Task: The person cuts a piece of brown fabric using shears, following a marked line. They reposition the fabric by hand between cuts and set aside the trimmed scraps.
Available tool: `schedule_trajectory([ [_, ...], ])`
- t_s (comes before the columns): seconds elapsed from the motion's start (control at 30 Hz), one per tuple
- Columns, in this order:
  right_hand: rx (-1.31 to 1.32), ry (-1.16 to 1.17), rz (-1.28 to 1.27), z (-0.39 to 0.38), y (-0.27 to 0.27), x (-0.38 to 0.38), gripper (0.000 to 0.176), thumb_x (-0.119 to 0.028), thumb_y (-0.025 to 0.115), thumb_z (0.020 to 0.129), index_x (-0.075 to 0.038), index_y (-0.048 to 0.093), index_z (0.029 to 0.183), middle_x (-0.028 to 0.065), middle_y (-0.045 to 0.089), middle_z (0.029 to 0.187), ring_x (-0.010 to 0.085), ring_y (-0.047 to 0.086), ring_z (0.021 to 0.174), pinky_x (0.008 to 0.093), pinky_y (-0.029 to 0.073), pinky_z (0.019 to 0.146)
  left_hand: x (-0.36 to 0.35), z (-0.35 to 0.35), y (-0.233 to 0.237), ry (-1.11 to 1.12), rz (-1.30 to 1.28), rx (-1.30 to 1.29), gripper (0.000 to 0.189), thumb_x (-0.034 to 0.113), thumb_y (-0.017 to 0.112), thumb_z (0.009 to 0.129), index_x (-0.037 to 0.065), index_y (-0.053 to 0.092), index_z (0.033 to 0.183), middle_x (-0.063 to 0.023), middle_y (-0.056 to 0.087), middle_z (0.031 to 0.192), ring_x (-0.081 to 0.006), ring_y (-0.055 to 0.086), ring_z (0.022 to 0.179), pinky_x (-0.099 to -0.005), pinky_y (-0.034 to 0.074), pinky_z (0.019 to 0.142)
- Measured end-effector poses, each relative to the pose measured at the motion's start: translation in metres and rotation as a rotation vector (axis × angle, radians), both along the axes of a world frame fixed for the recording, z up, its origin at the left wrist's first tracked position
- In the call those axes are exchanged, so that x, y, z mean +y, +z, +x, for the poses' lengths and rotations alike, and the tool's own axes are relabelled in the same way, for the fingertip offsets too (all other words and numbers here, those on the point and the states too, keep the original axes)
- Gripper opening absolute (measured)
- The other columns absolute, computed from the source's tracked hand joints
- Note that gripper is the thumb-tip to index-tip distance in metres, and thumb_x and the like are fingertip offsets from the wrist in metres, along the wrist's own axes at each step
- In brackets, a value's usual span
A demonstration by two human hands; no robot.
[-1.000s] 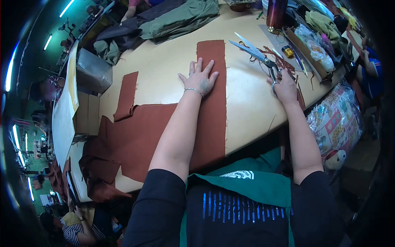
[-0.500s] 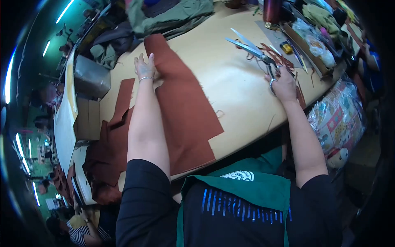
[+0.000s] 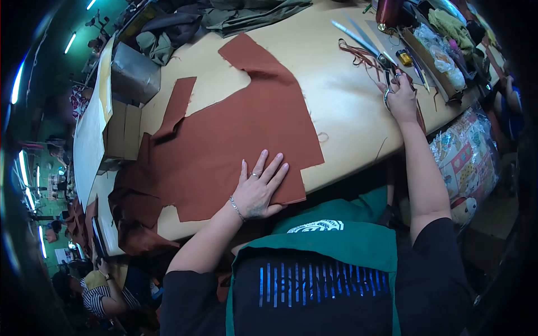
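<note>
Rust-brown cut cloth (image 3: 241, 129) is bunched, partly hidden, at its far end. It is pressed by the splayed left hand (image 3: 259, 191). Long steel scissors (image 3: 358, 38) are clasped by the right hand (image 3: 400, 98), handles half hidden.

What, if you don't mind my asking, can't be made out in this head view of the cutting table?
- Scissors: the handles are mostly covered by the right hand.
- Brown fabric under the flat left hand: its left end drops over the edge of the table, bunched and in the dark.
- Red bottle: cut off by the top edge.
- Contents of the cardboard tray: too small and distorted to tell.
</note>
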State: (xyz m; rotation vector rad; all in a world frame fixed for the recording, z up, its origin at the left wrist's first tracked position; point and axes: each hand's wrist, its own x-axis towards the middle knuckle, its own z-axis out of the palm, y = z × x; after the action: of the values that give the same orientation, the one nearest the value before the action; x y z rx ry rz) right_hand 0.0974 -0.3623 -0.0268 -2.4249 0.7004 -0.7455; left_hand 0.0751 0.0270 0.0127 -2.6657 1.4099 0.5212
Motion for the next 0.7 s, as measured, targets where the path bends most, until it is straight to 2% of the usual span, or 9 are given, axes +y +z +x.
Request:
schedule_trajectory([
  [0.17,-0.106,0.056,0.159,0.002,0.046,-0.01,0.048,-0.04,0.07,0.069,0.002,0.055,0.087,0.0135,0.06,0.08,0.0254,0.057,0.075,0.0343,0.043,0.07,-0.002,-0.013,-0.007,-0.012,-0.038,-0.003,0.064,0.037,0.051,0.079,0.017,0.026,0.135,-0.0081,0.01,0.144,-0.0349,0.002,0.132,-0.0663,0.012,0.094],
  [0.33,-0.177,0.175,0.422,0.004,0.079,-0.023,0.056,-0.055,0.058,0.074,-0.001,0.054,0.087,-0.0014,0.048,0.06,0.0038,0.045,0.057,0.0178,0.036,0.051,-0.054,-0.036,0.003,0.343,-0.087,0.032,0.046,0.027,0.04,0.088,0.027,0.029,0.133,-0.0088,0.012,0.143,-0.038,0.007,0.13,-0.0676,0.019,0.091],
  [0.43,-0.145,0.369,0.54,-0.019,0.095,-0.012,0.053,-0.055,0.056,0.076,-0.003,0.053,0.086,-0.0015,0.048,0.063,0.0041,0.044,0.055,0.019,0.037,0.049,-0.084,-0.052,0.011,0.449,-0.187,0.062,0.046,0.026,0.04,0.088,0.026,0.03,0.133,-0.0101,0.012,0.143,-0.0388,0.008,0.13,-0.0678,0.02,0.09],
  [0.47,-0.082,0.391,0.535,-0.019,0.068,-0.027,0.041,-0.046,0.053,0.082,-0.005,0.052,0.085,-0.0008,0.048,0.063,0.0062,0.045,0.054,0.0217,0.038,0.051,-0.087,-0.056,0.01,0.42,-0.196,0.055,0.047,0.026,0.041,0.087,0.025,0.03,0.132,-0.0118,0.014,0.142,-0.0393,0.01,0.13,-0.0681,0.021,0.09],
  [0.5,-0.155,0.514,0.782,-0.042,0.077,-0.003,0.03,-0.037,0.047,0.086,-0.007,0.05,0.082,0.0004,0.049,0.065,0.0094,0.048,0.054,0.0244,0.04,0.052,-0.088,-0.061,0.01,0.407,-0.175,0.071,0.047,0.026,0.041,0.087,0.024,0.03,0.132,-0.0123,0.015,0.141,-0.0394,0.01,0.129,-0.068,0.021,0.09],
  [0.53,-0.002,0.531,0.933,-0.062,0.068,0.003,0.027,-0.034,0.043,0.085,-0.008,0.049,0.079,0.004,0.05,0.07,0.0139,0.051,0.056,0.0254,0.041,0.053,-0.088,-0.065,0.01,0.394,-0.156,0.084,0.047,0.027,0.042,0.087,0.024,0.03,0.132,-0.0127,0.016,0.141,-0.0396,0.011,0.129,-0.0678,0.021,0.09],
  [0.57,-0.056,0.524,1.441,-0.083,0.051,0.007,0.028,-0.034,0.042,0.084,-0.008,0.048,0.074,0.0079,0.051,0.074,0.0178,0.053,0.059,0.027,0.043,0.052,-0.087,-0.069,0.01,0.377,-0.134,0.1,0.047,0.027,0.042,0.087,0.023,0.03,0.132,-0.0132,0.017,0.14,-0.0397,0.012,0.129,-0.0677,0.022,0.089],
  [0.63,0.194,0.604,1.311,-0.127,0.039,0.027,0.03,-0.032,0.045,0.082,-0.005,0.051,0.071,0.0094,0.053,0.074,0.0189,0.055,0.056,0.0291,0.047,0.052,-0.086,-0.074,0.013,0.37,-0.131,0.107,0.049,0.026,0.042,0.086,0.022,0.029,0.133,-0.0134,0.018,0.14,-0.0402,0.013,0.129,-0.0667,0.023,0.09],
  [0.7,0.517,0.615,1.24,-0.16,0.026,0.038,0.023,-0.026,0.059,0.081,-0.005,0.05,0.078,0.0009,0.053,0.064,0.0089,0.053,0.053,0.0227,0.043,0.049,-0.085,-0.077,0.018,0.373,-0.135,0.154,0.049,0.026,0.042,0.086,0.023,0.029,0.133,-0.0133,0.017,0.14,-0.0403,0.013,0.129,-0.0662,0.023,0.09],
])
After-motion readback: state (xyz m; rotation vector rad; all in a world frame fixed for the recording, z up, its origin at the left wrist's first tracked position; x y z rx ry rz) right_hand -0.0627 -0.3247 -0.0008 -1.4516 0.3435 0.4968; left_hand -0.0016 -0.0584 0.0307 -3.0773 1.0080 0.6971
